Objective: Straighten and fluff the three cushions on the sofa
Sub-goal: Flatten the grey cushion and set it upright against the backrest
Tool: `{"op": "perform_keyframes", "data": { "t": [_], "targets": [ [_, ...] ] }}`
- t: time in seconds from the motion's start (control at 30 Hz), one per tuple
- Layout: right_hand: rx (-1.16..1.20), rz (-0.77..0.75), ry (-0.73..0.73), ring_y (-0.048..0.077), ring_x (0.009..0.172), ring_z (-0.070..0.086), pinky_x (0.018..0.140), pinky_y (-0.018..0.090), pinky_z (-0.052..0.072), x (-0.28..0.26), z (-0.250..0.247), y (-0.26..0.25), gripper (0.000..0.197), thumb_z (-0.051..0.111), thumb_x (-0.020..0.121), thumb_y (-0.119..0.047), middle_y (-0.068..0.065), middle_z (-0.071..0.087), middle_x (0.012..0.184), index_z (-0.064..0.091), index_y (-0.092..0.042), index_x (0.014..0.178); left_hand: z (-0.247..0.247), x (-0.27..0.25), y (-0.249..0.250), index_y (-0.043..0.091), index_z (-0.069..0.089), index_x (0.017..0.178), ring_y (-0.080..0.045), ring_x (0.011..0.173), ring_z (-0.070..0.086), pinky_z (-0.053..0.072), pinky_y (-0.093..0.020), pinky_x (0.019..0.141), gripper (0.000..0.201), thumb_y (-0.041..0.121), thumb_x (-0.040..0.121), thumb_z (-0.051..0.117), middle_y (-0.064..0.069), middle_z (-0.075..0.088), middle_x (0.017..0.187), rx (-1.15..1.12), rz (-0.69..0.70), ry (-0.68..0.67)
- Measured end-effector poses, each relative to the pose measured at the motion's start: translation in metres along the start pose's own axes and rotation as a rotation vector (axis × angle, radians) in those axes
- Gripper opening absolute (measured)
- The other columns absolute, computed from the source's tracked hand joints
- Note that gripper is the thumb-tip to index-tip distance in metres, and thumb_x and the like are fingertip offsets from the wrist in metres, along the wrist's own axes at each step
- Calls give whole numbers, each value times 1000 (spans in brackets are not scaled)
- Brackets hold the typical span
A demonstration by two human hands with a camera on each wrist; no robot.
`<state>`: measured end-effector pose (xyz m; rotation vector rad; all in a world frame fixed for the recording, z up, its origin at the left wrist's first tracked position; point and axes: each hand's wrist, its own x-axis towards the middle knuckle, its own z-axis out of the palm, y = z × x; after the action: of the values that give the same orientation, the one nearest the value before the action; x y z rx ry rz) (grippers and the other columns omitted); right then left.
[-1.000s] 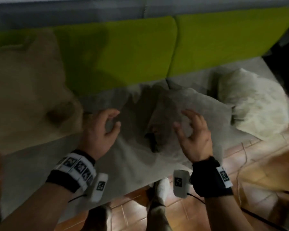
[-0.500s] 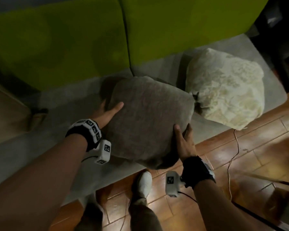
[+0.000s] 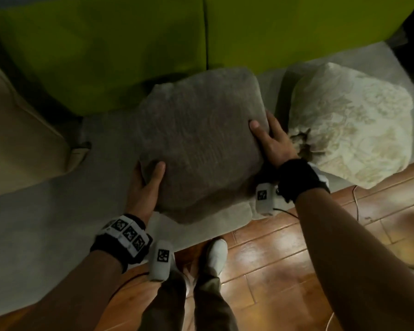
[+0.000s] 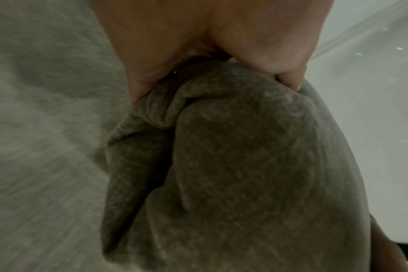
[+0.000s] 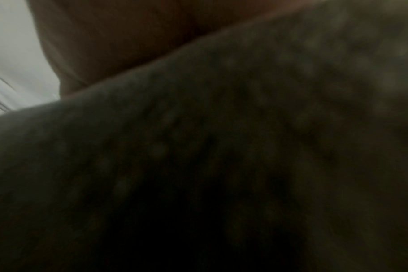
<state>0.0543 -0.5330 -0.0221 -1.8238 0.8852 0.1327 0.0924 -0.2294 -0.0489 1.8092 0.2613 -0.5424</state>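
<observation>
Both hands grip the grey cushion; right hand has shifted up its side; left hand lower.

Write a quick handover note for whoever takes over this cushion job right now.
Left hand grips the grey cushion at its near left corner; right hand grips its right edge.
Grey cushion sits mid-seat on the sofa, not yet against the green backrest.
White cushion lies slumped on the right; beige cushion on the left.
Left: fluff and set grey upright, then straighten the other two.
</observation>
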Motion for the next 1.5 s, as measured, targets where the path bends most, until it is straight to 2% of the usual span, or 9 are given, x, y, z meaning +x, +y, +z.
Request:
{"op": "perform_keyframes", "data": {
  "t": [0.23, 0.4, 0.6, 0.73, 0.9, 1.03, 1.2, 1.27, 1.5],
  "targets": [
    [-173, 158, -139, 34, 149, 32, 121, 50, 26, 11, 27, 17, 85, 49, 81, -86, 1, 32, 165, 20, -56, 155, -21, 25, -39, 38, 36, 150, -11, 131, 43, 36, -35, 111, 77, 72, 84, 55, 17, 42, 146, 19, -3, -16],
    [-63, 121, 55, 28, 149, 33, 121, 46, 24, -22, 19, 40, 69, 40, 95, -75, 0, 32, 166, 33, -43, 156, -47, 31, -68, 47, 42, 143, -20, 133, 49, 40, -47, 111, 81, 91, 75, 42, 9, 48, 150, 94, -129, 1],
    [-140, -107, 246, 21, 104, 64, 94, 52, 54, -58, 4, 114, 20, 60, 99, -32, 2, 68, 113, 62, -22, 117, -59, -23, -93, 39, 63, 82, -35, 93, 64, 54, -46, 86, 8, 34, 77, 60, -9, 67, 95, 70, -110, 199],
    [22, 10, 68, 21, 98, 72, 93, 51, 58, -48, 5, 143, 16, 65, 94, -11, 3, 76, 100, 69, -26, 96, -30, -44, -88, 6, 62, 95, -24, 86, 61, 54, -37, 80, 10, -2, 90, 61, -9, 65, 85, 28, -135, 64],
    [269, 205, -231, 26, 107, 72, 97, 47, 58, -28, 21, 136, 22, 60, 98, -8, 6, 75, 112, 70, -25, 107, 11, -45, -79, 12, 64, 113, -6, 86, 69, 53, -13, 74, 26, -3, 94, 55, 5, 71, 92, 41, -231, 107],
    [141, 272, -306, 27, 107, 69, 97, 48, 58, -11, 22, 135, 22, 57, 100, -10, 0, 71, 109, 66, -29, 108, 25, -40, -79, -7, 53, 133, -42, 117, 61, 55, -41, 92, 38, -5, 95, 50, -25, 61, 128, 196, -419, 156],
    [107, 253, -377, 28, 105, 70, 81, 37, 64, -3, 18, 133, 37, 68, 92, -5, 7, 70, 119, 62, -19, 127, 31, -39, -72, 10, 58, 102, -41, 112, 58, 46, -52, 96, 28, -5, 102, 34, -15, 60, 120, -67, -482, 112],
    [148, 265, -428, 25, 100, 70, 71, 26, 62, -4, 15, 132, 37, 65, 94, -1, 8, 69, 116, 59, -15, 128, 31, -39, -77, 3, 58, 114, -41, 120, 57, 51, -50, 94, 26, -8, 100, 38, -21, 58, 128, -120, -515, 147],
    [118, 153, -390, 27, 99, 70, 90, 44, 60, -6, 16, 130, 17, 70, 91, -4, 7, 73, 99, 69, -21, 92, 27, -53, -89, -5, 40, 143, -30, 105, 55, 54, -39, 85, 50, -13, 95, 48, -30, 47, 143, 19, -530, 66]
  ]
}}
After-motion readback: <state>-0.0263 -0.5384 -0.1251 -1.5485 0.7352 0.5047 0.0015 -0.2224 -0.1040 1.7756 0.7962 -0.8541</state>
